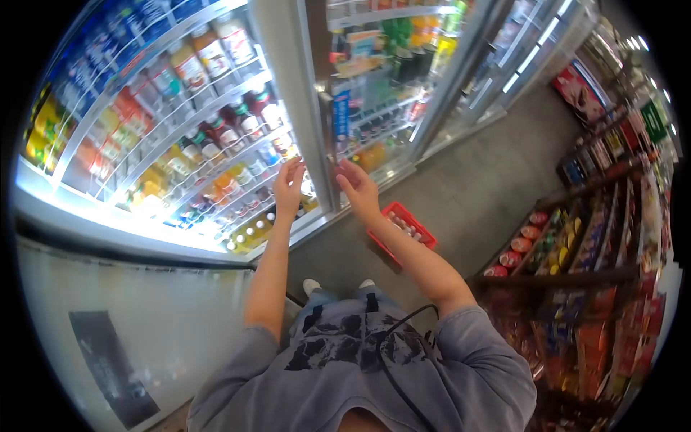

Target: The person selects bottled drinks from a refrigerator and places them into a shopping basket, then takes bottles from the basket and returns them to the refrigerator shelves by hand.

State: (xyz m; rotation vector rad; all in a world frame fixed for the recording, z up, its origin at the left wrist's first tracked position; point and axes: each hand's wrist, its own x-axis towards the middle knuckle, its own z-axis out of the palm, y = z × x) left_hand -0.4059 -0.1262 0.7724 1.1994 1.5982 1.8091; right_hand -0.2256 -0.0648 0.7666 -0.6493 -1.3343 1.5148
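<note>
Both of my hands are raised in front of a lit drinks cooler whose shelves hold rows of bottles. My left hand is at the cooler's opening, its fingers bent and apart, with nothing visible in it. Just right of the cooler's door post, my right hand has its thumb and fingers apart and holds nothing I can see. A red basket with several small bottles inside stands on the floor below my right forearm.
An opened glass door spans the lower left. Closed cooler doors continue to the upper right. Snack shelves line the right side, beyond the grey floor. A black cable hangs across my shirt.
</note>
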